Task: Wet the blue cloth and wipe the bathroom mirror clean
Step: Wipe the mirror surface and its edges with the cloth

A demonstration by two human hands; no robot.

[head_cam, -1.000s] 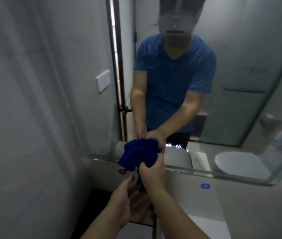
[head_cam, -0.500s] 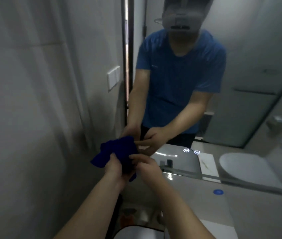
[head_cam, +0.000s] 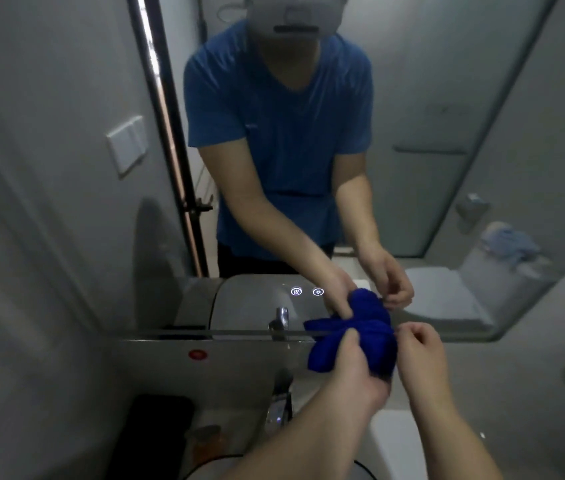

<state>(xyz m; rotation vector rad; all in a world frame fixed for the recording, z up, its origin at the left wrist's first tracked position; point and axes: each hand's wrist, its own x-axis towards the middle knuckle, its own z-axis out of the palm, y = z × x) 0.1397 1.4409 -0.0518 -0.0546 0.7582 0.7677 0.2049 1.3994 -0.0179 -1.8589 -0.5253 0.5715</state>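
Note:
The blue cloth (head_cam: pixel 360 344) is bunched up in front of the mirror's lower edge, just above and to the right of the faucet (head_cam: pixel 279 407). My left hand (head_cam: pixel 353 372) grips the cloth from below, thumb across its front. My right hand (head_cam: pixel 419 355) is beside it, fingers curled and pinching at the cloth's right edge. The bathroom mirror (head_cam: pixel 430 81) fills the wall ahead and reflects a person in a blue shirt with both hands on the cloth.
Two lit touch icons (head_cam: pixel 296 291) glow near the mirror's bottom edge. A red dot (head_cam: pixel 198 354) marks the wall panel below the mirror. The dark-rimmed basin (head_cam: pixel 205 464), a small jar (head_cam: pixel 210 441) and a black object (head_cam: pixel 156 427) lie below. A wall switch (head_cam: pixel 127 145) shows at left.
The cloth went from my right hand into my left, and both hands carried it rightward from the mirror's left side to above the faucet. The view swung right and down.

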